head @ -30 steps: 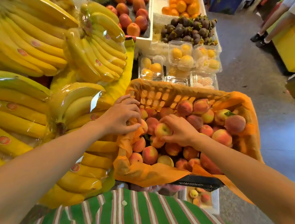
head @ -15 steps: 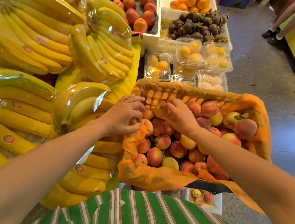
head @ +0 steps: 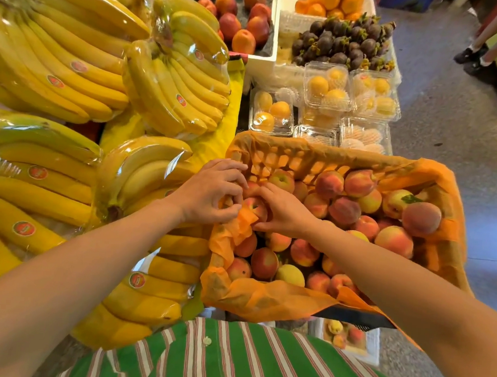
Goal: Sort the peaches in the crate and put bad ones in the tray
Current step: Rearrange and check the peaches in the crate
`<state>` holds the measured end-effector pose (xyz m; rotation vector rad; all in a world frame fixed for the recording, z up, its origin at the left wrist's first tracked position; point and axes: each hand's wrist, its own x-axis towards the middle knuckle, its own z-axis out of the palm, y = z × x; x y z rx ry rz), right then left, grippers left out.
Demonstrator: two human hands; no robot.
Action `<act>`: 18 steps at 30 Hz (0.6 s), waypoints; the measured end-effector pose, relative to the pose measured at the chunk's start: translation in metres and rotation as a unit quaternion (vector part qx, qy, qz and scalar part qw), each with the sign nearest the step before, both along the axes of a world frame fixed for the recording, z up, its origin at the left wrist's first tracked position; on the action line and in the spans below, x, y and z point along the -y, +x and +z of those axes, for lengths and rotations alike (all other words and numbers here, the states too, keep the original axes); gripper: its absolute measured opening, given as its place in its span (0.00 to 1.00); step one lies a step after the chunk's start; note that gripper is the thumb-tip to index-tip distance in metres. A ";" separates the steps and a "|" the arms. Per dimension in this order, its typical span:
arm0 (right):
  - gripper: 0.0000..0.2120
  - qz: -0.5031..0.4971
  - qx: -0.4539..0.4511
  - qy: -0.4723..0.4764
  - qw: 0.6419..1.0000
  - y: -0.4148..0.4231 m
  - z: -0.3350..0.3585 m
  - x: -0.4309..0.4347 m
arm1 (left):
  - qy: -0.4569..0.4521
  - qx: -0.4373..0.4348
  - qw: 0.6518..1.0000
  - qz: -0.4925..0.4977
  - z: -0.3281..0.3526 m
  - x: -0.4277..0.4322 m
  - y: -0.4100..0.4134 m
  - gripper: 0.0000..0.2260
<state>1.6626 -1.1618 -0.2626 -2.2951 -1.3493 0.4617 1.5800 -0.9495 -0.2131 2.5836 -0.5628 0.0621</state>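
Closest to us was the green striped shirt [head: 227,362], and just past it, low on the floor under the crate's near edge, a white tray [head: 373,347] with a few peaches already in it. We figured that's the reject spot, parked below so a bad one just drops down.

Then the crate [head: 359,319] itself, lined with orange paper [head: 262,302] folded over the rims, probably to keep the fruit off the plastic. The peaches [head: 343,209] were heaped all through it, most of them towards the far right.

Both hands met at the crate's left wall. Our left hand [head: 208,195] rested on the rim, fingers curled around the liner edge, and honestly we couldn't tell if it pinched the paper or a fruit under it. Our right hand [head: 284,210] had its fingers wrapped on one reddish peach [head: 254,207], looked like a check for soft spots.

Beside all that sat bagged bananas [head: 159,92], and further back clear boxes of yellow fruit [head: 326,87] and a pile of mangosteens [head: 342,44].
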 end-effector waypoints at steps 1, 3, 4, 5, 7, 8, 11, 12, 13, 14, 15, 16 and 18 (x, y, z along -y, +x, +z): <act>0.30 -0.020 -0.026 0.015 0.999 0.001 0.005 0.006 | -0.001 -0.001 1.000 0.003 0.001 0.000 0.001 0.10; 0.30 -0.069 -0.077 0.034 0.994 0.007 0.014 0.020 | 0.001 -0.001 1.000 0.014 0.002 0.002 0.003 0.12; 0.30 -0.100 -0.109 0.039 0.988 0.008 0.021 0.026 | 0.003 0.000 1.000 0.022 0.003 0.003 0.005 0.13; 0.29 -0.135 -0.150 0.041 0.979 0.010 0.028 0.032 | 0.004 0.005 0.999 0.032 0.005 0.005 0.007 0.14; 0.24 -0.199 -0.243 0.056 0.948 0.011 0.042 0.041 | 0.012 0.014 0.999 0.041 0.009 0.010 0.011 0.19; 0.20 -0.217 -0.287 0.064 0.931 0.011 0.047 0.043 | 0.020 0.013 0.999 0.039 0.010 0.014 0.013 0.23; 0.17 -0.233 -0.417 0.100 0.873 0.006 0.059 0.043 | 0.023 -0.018 0.999 0.030 0.015 0.032 0.015 0.36; 0.19 -0.235 -0.446 0.106 0.857 0.004 0.063 0.042 | 0.017 -0.030 0.999 0.034 0.017 0.039 0.016 0.38; 0.21 -0.235 -0.461 0.107 0.849 0.002 0.065 0.040 | 0.007 -0.041 0.998 0.041 0.018 0.046 0.016 0.39; 0.23 -0.233 -0.463 0.107 0.849 -0.001 0.067 0.038 | -0.003 -0.046 0.998 0.048 0.019 0.050 0.017 0.39; 0.24 -0.231 -0.461 0.108 0.850 -0.002 0.068 0.037 | -0.007 -0.046 0.998 0.052 0.019 0.053 0.018 0.38; 0.27 -0.231 -0.467 0.110 0.847 -0.004 0.068 0.037 | -0.011 -0.044 0.997 0.056 0.019 0.053 0.018 0.37; 0.31 -0.235 -0.474 0.099 0.842 -0.005 0.065 0.040 | -0.041 -0.049 0.995 0.076 0.018 0.047 0.015 0.35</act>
